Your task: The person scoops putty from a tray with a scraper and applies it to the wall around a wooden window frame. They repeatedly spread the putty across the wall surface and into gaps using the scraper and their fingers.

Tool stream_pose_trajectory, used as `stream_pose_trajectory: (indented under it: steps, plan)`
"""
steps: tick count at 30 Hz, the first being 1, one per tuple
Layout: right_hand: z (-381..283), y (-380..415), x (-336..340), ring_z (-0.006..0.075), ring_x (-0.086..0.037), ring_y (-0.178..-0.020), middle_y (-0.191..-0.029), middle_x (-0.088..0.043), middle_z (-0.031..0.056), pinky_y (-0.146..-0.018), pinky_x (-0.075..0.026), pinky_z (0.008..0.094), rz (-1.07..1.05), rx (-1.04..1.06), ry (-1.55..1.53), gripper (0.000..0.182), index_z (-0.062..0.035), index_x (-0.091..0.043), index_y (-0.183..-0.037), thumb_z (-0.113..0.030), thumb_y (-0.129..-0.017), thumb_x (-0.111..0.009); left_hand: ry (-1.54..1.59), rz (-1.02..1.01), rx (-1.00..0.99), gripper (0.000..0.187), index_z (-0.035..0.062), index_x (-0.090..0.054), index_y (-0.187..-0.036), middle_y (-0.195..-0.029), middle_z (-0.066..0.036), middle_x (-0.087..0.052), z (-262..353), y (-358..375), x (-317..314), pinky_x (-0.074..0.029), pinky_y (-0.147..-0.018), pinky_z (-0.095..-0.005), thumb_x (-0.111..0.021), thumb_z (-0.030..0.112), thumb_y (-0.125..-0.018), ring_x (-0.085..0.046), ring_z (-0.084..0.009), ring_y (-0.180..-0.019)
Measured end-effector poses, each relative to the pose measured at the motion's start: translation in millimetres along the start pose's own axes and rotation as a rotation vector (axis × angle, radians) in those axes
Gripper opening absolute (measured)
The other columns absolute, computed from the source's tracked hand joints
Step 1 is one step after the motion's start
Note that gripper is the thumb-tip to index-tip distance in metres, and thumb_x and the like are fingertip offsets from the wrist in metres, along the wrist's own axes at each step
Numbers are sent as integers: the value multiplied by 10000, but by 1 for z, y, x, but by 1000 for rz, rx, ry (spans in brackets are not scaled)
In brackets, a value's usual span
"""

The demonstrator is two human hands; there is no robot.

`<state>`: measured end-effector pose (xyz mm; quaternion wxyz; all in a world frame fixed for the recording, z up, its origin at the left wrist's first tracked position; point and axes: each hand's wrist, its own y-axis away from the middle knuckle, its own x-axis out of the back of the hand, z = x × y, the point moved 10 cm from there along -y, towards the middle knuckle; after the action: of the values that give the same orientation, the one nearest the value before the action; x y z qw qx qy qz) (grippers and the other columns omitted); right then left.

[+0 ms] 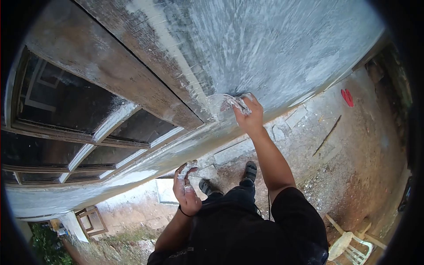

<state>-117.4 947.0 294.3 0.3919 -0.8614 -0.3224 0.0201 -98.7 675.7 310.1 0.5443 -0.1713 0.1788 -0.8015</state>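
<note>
**Pressing a putty blade to the wall**

Gripping a wide, putty-smeared blade (pixel 221 105) flat on the grey wall (pixel 274 48) beside the window frame (pixel 145 88), the right hand (pixel 248 115) hides its handle. The left hand (pixel 185 191) hangs loosely curled, empty, whitened.

The right arm stretches up and forward, bare below a short black sleeve, elbow nearly straight. The right hand (pixel 248 114) is raised at full reach, back of the hand toward the camera, fingers curled closed and smeared with white. The left arm is bent at the elbow and held lower, close to the body. The left hand (pixel 186 191) hangs loosely half-curled, fingers pointing up, its fingertips (pixel 189 167) caked in white, a thin dark band around the wrist.
</note>
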Motion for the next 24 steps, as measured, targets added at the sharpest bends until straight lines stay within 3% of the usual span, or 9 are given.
stream_pose_trajectory:
  steps: [2,5,12,14,24]
  plan:
    - [4,-2,6,374,-534,-662,-772,-565,197,-605,-457,384,14,4,56,187,12,-568,-795,-64,-642,-645,31,10,-1,483,-96,-391,-1167,-1150,-197,-433,4,-2,-8,-392,-851,-397,-357,281,-868,-476,-293,-1030]
    - [16,3,20,366,-531,-643,-756,-566,188,-599,-456,389,29,-89,39,163,13,-567,-758,-56,-635,-650,9,25,14,484,-90,-387,-1181,-1158,-202,-430,2,1,-6,-395,-847,-396,-353,281,-871,-476,-293,-1036]
    - [-23,31,34,308,-545,-599,-665,-548,155,-544,-446,352,37,-129,-2,129,11,-561,-709,-31,-626,-651,25,-38,-3,483,-94,-382,-1184,-1157,-213,-425,0,5,-2,-396,-848,-397,-341,271,-870,-470,-295,-1042]
    - [-48,40,38,289,-537,-566,-655,-535,146,-497,-429,331,157,-22,93,123,10,-555,-690,-22,-625,-654,31,-47,-5,485,-96,-380,-1184,-1153,-213,-424,-2,5,8,-395,-849,-398,-340,271,-870,-471,-294,-1036]
    - [-95,62,-72,334,-514,-571,-747,-508,181,-476,-421,369,310,75,380,139,-11,-555,-739,-39,-629,-635,44,1,47,485,-106,-396,-1151,-1126,-197,-431,-20,21,84,-395,-848,-394,-359,287,-868,-476,-283,-1000]
